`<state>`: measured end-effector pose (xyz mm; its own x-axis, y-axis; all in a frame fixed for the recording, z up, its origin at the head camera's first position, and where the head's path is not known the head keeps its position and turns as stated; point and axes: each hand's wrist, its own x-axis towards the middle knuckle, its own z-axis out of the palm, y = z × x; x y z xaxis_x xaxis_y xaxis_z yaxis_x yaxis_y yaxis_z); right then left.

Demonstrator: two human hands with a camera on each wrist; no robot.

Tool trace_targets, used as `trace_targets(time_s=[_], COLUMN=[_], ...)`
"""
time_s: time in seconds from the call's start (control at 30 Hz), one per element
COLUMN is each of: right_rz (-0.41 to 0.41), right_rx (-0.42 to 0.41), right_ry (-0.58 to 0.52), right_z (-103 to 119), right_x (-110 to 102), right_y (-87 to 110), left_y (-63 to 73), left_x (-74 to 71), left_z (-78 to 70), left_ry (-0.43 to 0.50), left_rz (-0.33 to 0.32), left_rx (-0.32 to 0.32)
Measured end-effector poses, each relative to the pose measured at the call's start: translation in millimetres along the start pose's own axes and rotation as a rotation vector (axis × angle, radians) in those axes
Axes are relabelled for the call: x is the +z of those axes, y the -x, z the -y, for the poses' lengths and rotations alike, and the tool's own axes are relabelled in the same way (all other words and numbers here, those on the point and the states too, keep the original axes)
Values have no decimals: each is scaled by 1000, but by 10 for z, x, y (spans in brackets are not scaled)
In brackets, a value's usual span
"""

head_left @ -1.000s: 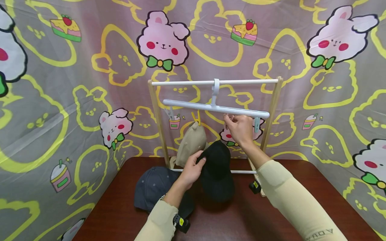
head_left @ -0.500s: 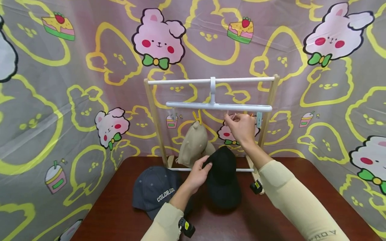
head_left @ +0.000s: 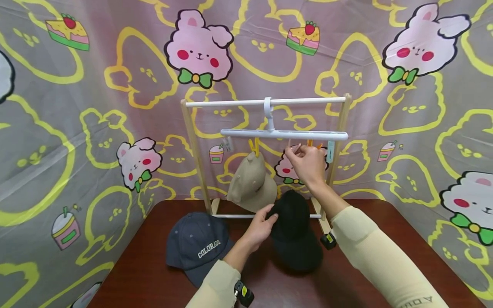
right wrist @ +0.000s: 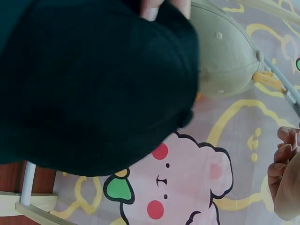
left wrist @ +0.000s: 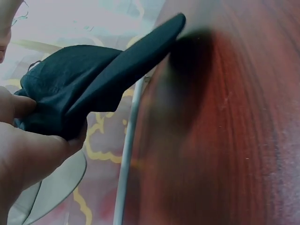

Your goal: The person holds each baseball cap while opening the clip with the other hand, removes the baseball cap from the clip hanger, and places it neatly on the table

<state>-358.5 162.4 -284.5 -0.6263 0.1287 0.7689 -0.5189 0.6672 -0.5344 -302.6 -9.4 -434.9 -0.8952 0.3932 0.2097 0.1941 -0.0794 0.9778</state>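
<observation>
Around us, a grey-pink cloth (head_left: pixel 92 171) printed with yellow outlines and white rabbits fills the room behind the worktop (head_left: pixel 135 265), whose top is a glossy reddish brown. From the left, we see a navy cap (head_left: pixel 194 239) lettered COLORADO lying on it, then a wooden rack (head_left: pixel 195 158) with white rods. Over its top rod hooks a pale hanger (head_left: pixel 285 134); below that, a beige cap (head_left: pixel 246 186) hangs by its crown from a yellow clip (head_left: pixel 255 147), and a light-blue clip (head_left: pixel 330 152) dangles near the right end.

Our left hand (head_left: pixel 259 226) reaches up and forward, its thumb and fingers closed on the edge of the black cap (head_left: pixel 292 226), which we hold in front of the rack, brim down, over the worktop. Farther right and higher, our right hand (head_left: pixel 309 164) bends inward beneath the hanger, fingers bunched against the thumb; they seem to pinch a pale clip (head_left: pixel 289 143), mostly hidden by the fingertips.
</observation>
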Motion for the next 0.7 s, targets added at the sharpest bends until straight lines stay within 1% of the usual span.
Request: trace_targets(time_s=[0.1,0.27,0.5,0.6,0.7], right_rz=[-4,-4,38,54,57], right_rx=[-3,-9,-9,-8,-7], right_ry=[6,3,-17,-20,-14], right_z=[7,17,6,-2,-7], right_x=[-12,-18,-20,-22,-20], right_y=[11,17,29,41,46], left_y=[20,58,145,185,225], left_x=[20,26,-33,-70,-123], left_z=[36,68,46,41,31], left_ry=[-18,-81,-252,-288,-322], left_rz=[36,87,102,129,172], left_rx=[-4,-10,-62,-86,-119])
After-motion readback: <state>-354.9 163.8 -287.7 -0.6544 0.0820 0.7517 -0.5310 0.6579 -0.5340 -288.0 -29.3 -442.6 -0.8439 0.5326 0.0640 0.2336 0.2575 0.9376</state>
